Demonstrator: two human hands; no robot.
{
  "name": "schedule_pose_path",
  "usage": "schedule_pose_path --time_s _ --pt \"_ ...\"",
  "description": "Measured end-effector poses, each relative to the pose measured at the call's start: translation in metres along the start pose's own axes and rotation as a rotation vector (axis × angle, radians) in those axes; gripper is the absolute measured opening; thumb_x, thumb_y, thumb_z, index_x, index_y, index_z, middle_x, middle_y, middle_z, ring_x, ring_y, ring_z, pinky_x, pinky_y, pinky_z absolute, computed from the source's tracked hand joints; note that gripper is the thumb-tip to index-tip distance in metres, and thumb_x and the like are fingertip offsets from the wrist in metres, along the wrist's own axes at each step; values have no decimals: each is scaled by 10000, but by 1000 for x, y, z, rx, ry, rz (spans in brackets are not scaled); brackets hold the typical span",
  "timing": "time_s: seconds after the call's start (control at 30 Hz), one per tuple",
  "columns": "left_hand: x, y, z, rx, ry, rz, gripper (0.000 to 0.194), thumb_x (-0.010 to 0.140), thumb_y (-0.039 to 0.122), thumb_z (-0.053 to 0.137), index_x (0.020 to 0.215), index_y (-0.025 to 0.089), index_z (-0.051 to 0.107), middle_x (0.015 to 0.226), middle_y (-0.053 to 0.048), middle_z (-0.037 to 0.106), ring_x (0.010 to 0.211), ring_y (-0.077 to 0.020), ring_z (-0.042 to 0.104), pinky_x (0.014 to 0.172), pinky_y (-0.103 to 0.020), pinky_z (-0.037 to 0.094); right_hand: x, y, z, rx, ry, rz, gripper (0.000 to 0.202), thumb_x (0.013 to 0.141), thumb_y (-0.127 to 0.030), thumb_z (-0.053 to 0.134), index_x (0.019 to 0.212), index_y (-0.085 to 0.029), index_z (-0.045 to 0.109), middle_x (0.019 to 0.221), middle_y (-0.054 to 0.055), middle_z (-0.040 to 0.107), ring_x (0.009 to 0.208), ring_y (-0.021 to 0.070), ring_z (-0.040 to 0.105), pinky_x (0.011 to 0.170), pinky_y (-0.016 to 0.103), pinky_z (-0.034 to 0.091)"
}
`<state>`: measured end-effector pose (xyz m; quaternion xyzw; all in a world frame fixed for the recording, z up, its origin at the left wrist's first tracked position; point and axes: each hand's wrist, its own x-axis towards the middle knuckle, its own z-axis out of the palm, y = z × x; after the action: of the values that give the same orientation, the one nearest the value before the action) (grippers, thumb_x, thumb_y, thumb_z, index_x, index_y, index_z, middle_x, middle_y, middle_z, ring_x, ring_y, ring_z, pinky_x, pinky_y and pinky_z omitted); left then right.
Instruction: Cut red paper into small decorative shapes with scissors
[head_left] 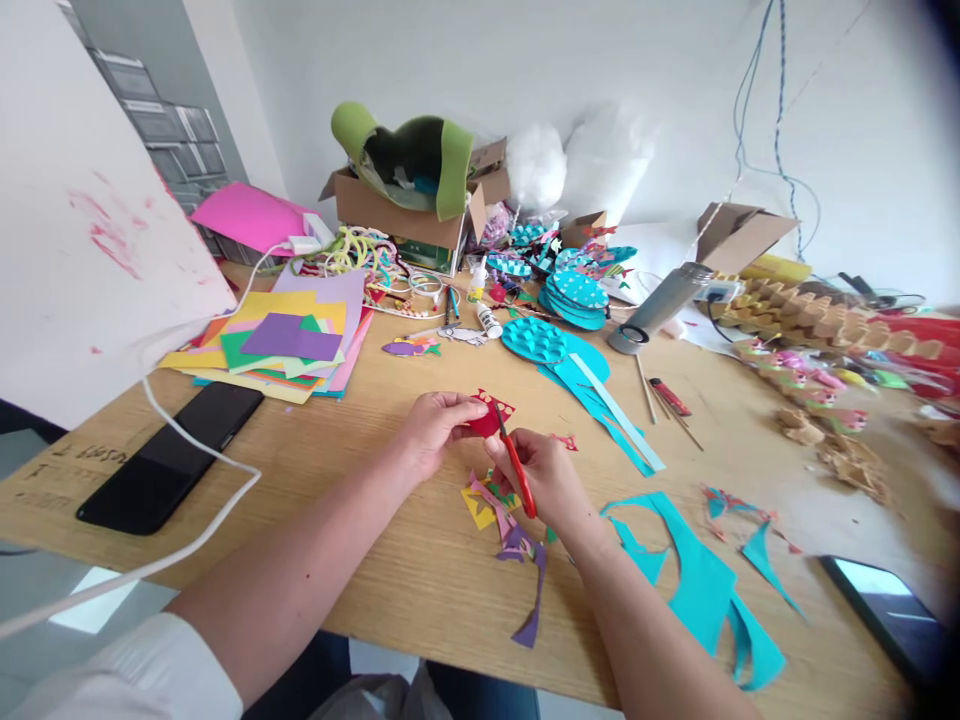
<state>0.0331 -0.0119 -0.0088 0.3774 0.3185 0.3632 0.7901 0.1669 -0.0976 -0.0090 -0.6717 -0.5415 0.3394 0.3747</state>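
My left hand (pixel 439 428) pinches a small red sheet (pixel 484 424) with a spotted pattern along its edge, thumb on top. In my right hand (pixel 546 478) are scissors (pixel 517 470) with orange-red handles, their blades up at the red sheet's right side. Whether the blades are apart is too small to tell. A small red cut piece (pixel 566 442) lies just right of the hands. Below them are purple scraps (pixel 534 590) and a yellow scrap (pixel 478 508), mixed with pink and green bits. A purple paper fish (pixel 412 347) lies farther back.
Coloured sheets (pixel 292 340) are stacked left, near a black phone (pixel 172 455) crossed by a white cable (pixel 199 450). Turquoise offcuts (pixel 701 585) and another phone (pixel 885 610) lie right. Behind stand a metal flask (pixel 660 308), turquoise discs (pixel 574 300) and a cardboard box (pixel 397 215).
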Motion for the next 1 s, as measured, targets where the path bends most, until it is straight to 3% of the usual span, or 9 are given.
schedule_pose_path --time_s 0.3,1.0 --pt "-1 0 0 -33 -13 -1 137 585 203 765 646 100 699 652 -46 684 619 -121 590 710 -293 476 -1 -5 2 120 -78 31 481 766 -616 630 601 -199 455 521 29 627 442 151 587 398 215 392" --pt "3 -7 0 -11 -30 10 138 579 195 752 656 92 701 660 -56 689 641 -131 609 737 -309 475 -2 -4 6 222 -93 45 501 736 -675 613 628 -202 487 503 24 632 405 164 595 391 248 457"
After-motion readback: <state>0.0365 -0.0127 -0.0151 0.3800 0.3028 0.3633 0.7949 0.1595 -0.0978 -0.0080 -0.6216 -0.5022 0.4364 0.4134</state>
